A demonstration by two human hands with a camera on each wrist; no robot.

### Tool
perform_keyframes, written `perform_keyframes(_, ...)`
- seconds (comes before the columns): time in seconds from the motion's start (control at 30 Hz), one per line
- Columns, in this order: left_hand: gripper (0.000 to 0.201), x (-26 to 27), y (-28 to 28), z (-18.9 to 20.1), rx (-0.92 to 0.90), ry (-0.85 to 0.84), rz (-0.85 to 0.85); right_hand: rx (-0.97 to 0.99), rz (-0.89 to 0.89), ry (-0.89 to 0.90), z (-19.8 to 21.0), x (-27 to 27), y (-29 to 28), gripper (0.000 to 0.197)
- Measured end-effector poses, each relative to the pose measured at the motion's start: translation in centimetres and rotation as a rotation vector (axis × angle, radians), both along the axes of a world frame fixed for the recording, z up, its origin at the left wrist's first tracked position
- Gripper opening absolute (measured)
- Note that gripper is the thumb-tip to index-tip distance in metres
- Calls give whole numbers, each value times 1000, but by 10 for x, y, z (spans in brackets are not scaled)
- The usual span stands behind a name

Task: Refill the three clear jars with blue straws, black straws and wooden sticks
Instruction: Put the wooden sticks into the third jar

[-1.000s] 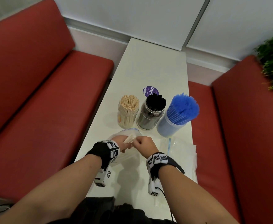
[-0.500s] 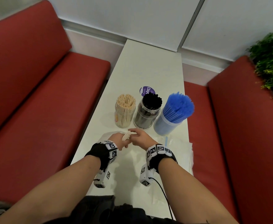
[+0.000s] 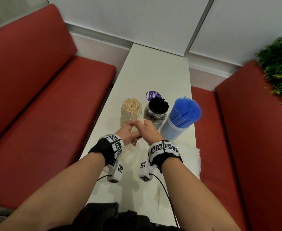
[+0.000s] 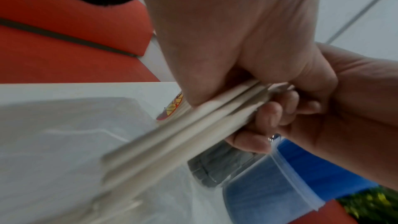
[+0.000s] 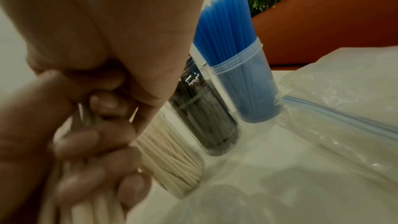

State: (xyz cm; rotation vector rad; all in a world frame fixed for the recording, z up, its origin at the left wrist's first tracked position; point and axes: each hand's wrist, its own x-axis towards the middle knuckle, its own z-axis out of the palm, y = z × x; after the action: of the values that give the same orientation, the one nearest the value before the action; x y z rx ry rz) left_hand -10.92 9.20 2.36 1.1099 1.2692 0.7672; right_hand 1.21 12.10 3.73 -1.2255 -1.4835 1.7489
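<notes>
Three clear jars stand in a row on the white table [image 3: 155, 72]: wooden sticks [image 3: 131, 110] on the left, black straws [image 3: 157, 109] in the middle, blue straws [image 3: 183, 114] on the right. Just in front of the stick jar, my left hand [image 3: 128, 135] and right hand [image 3: 147, 129] both grip one bundle of pale wooden sticks [image 3: 137, 125], tilted with its top toward that jar. In the left wrist view the bundle [image 4: 183, 134] runs slantwise under both hands. The right wrist view shows fingers curled round the sticks [image 5: 90, 207] beside the stick jar [image 5: 172, 156].
Clear zip bags lie on the table near my wrists [image 3: 188, 157] and beside the blue jar [image 5: 333, 117]. A purple round label [image 3: 152, 95] lies behind the jars. Red benches [image 3: 53, 105] flank the narrow table, and a green plant [image 3: 280, 64] stands at the right.
Both hands have risen from the bag on the table and moved forward to the stick jar, now holding a longer, visible bundle of wooden sticks.
</notes>
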Motion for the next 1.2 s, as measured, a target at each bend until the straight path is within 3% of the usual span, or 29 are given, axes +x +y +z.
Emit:
perform_keyframes(0.1, 30, -4, 2, 5, -19, -100, -17, 10, -73, 62, 20, -5, 10, 30)
perform_keyframes(0.23, 13, -10, 5, 15, -49, -416, -15, 16, -129, 122, 35, -11, 21, 22)
perform_keyframes(0.33, 44, -16, 7, 17, -68, -574, -8, 7, -116, 161, 41, -12, 22, 22)
perform_keyframes(0.37, 45, -17, 7, 19, -68, -572, 2, 4, -95, 146, 41, -12, 22, 23)
perform_keyframes(0.47, 13, -18, 8, 23, -84, -536, 25, -7, -25, 61, 36, -13, 21, 37)
perform_keyframes(0.6, 25, -22, 14, 30, -47, -572, 108, -221, -54, 121, 23, -14, 12, 78)
perform_keyframes(0.7, 29, -29, 20, 39, 58, -562, 171, -434, -49, 215, 12, -13, 4, 83)
perform_keyframes(0.8, 31, -31, 24, 49, 129, -594, 234, -542, -91, 134, 6, -14, -3, 96)
perform_keyframes(0.9, 35, -31, 28, 60, 187, -598, 277, -648, -134, 57, 7, -16, -9, 93)
perform_keyframes(1.03, 37, -33, 32, 63, 209, -599, 281, -744, -167, 182, 17, -19, -8, 88)
perform_keyframes(1.13, 39, -33, 34, 51, 174, -559, 259, -721, -123, 285, 24, -21, 3, 89)
perform_keyframes(1.2, 49, -33, 33, 41, 115, -498, 238, -662, -75, 255, 29, -21, 9, 85)
